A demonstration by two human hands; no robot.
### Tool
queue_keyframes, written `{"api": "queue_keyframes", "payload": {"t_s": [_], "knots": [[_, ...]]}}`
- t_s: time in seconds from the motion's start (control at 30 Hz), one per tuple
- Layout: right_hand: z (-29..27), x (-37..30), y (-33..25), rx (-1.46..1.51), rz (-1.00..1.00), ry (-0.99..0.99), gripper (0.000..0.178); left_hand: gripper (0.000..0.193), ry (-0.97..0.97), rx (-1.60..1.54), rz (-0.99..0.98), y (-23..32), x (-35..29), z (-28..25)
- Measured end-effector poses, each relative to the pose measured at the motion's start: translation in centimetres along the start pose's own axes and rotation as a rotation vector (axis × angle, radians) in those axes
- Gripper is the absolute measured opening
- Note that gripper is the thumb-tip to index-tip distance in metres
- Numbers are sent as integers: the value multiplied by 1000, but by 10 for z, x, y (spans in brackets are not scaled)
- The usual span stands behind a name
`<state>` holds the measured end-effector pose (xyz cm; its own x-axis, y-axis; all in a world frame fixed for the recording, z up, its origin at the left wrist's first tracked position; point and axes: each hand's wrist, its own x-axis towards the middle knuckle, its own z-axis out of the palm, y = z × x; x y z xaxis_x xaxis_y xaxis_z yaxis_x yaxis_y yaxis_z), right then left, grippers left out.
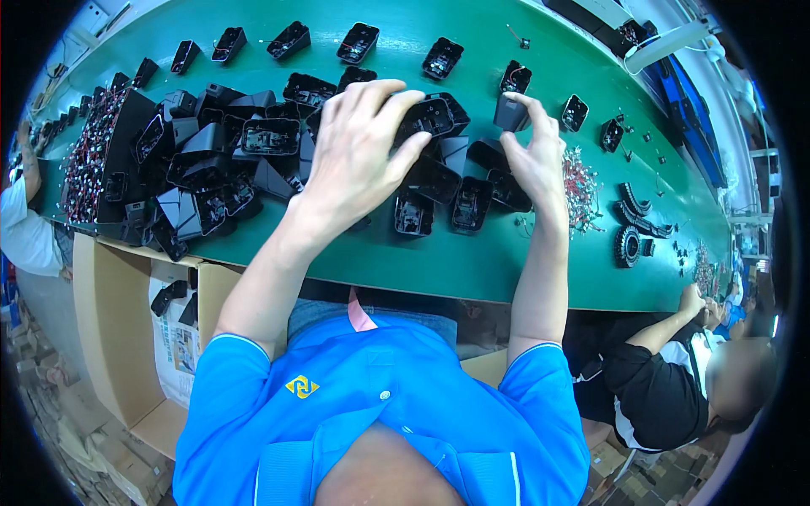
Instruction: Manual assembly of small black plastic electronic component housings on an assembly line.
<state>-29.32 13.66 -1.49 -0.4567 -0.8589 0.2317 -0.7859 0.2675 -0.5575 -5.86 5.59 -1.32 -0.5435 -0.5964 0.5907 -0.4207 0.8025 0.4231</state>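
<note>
A long green desk (582, 282) curves across the room. Beyond its right side are a blue panel (688, 118) and a white lamp (675, 48). Below its left end, an open carton (105, 325) stands over grey floor (46, 308).

We are viewing a brightly lit green counter (472, 268), its far side shining palely; the fisheye is bending edges, black is filling the corners, blur is veiling a co-worker's head (742, 381).
</note>
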Motion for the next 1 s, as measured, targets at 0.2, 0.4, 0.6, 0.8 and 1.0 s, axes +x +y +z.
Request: {"api": "queue_keyframes", "payload": {"t_s": [0.2,0.4,0.6,0.8,1.0], "knots": [[16,2,4,77,-30,-115,51,49,-211,93,21,-8,17,6],[14,-6,8,126,-103,-157,48,55,-94,20,12,-37,19,-20],[14,-9,8,187,-171,-99,40,43,-235,-252,-134,-57,11,-31],[19,-14,2,365,-205,34,29,38,12,-274,-183,-71,-12,-82],[15,-20,-10,238,-303,235,21,51,661,99,-668,-153,-150,-197]]}}
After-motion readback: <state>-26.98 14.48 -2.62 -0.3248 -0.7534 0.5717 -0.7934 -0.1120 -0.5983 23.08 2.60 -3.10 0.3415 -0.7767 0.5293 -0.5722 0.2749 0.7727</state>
